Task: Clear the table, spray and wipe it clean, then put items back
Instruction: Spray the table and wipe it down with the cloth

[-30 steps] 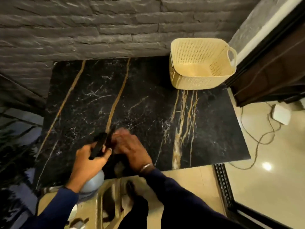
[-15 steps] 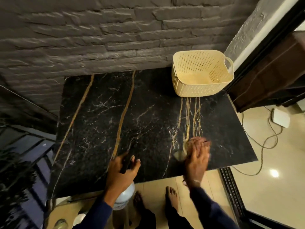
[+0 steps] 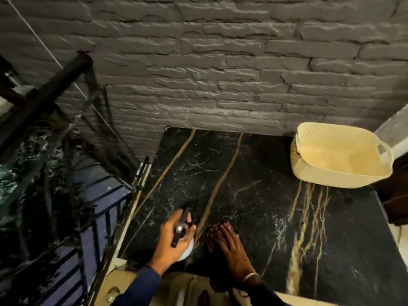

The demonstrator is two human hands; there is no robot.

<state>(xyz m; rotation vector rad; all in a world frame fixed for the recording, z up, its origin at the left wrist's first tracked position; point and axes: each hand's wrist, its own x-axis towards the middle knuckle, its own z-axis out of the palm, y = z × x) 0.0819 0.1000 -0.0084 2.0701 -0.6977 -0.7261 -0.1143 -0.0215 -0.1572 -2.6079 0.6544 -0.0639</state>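
The black marble table (image 3: 260, 191) with gold veins fills the lower middle. My left hand (image 3: 172, 241) grips a spray bottle (image 3: 186, 248) with a black trigger head and pale body, over the table's near left corner. My right hand (image 3: 229, 246) lies flat on a dark reddish cloth (image 3: 215, 234), pressing it on the tabletop just right of the bottle. A cream perforated plastic basket (image 3: 337, 157) stands at the far right corner, and I see nothing inside it.
A grey stone-brick wall (image 3: 209, 74) backs the table. A dark metal railing (image 3: 72, 206) with foliage behind runs along the left. Pale floor tile (image 3: 167, 288) shows below the table's near edge.
My right hand with the cloth swept from the right side of the table back to the left, beside the bottle. The view swung left and upward.
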